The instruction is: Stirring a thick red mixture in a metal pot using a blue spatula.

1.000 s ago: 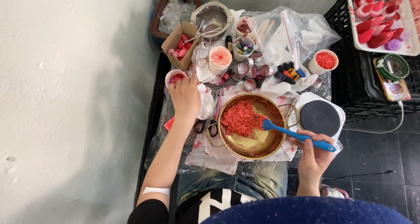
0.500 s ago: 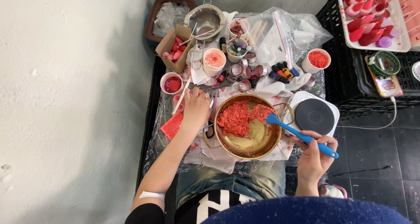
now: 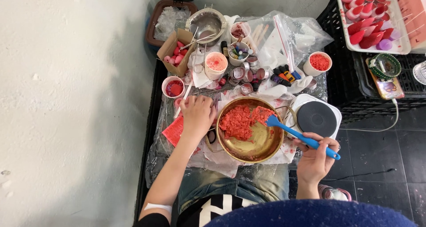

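Note:
A gold metal pot [image 3: 262,142] sits in front of me with a heap of red crumbly wax [image 3: 239,120] in its far half. My right hand [image 3: 316,158] is closed on the handle of a blue spatula [image 3: 301,136], whose blade rests against the red heap. My left hand [image 3: 197,116] lies palm down on the plastic-covered surface just left of the pot, by its handle, holding nothing. A small white cup of red material [image 3: 173,87] stands just beyond that hand.
A round black hotplate on a white base [image 3: 317,119] sits right of the pot. Behind are several paper cups [image 3: 215,64], a cardboard box of pink pieces [image 3: 176,54], a metal bowl [image 3: 206,25], markers and plastic bags. A white tray of red moulded shapes [image 3: 370,18] rests on black crates at right.
My left hand drew back from the small white cup toward me and settled beside the pot. The spatula blade shifted slightly along the red heap.

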